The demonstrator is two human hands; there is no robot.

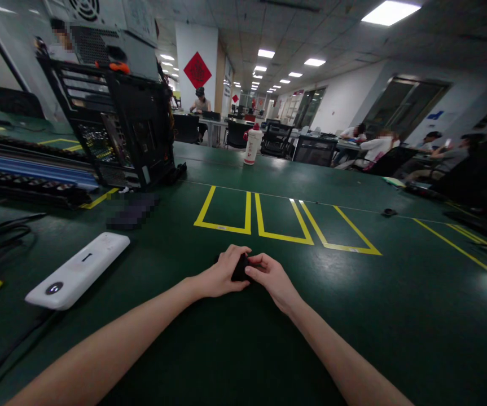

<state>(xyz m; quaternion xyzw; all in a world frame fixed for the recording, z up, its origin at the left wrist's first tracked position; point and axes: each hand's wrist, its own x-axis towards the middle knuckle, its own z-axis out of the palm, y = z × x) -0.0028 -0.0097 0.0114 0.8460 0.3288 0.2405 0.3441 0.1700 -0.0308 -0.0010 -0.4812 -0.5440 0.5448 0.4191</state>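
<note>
My left hand (222, 273) and my right hand (271, 276) meet low over the dark green table (353, 316), both closed around a small black object (240, 269). Most of that object is hidden by my fingers, so I cannot tell what it is. My forearms reach in from the bottom edge. Just beyond my hands lie three yellow taped rectangles (268, 217) on the table surface.
A white power strip (80, 269) lies at left beside black cables (1, 231). An open black computer case (116, 121) stands at the back left. A white bottle (252, 145) stands farther back. People sit at desks at the right and in the distance.
</note>
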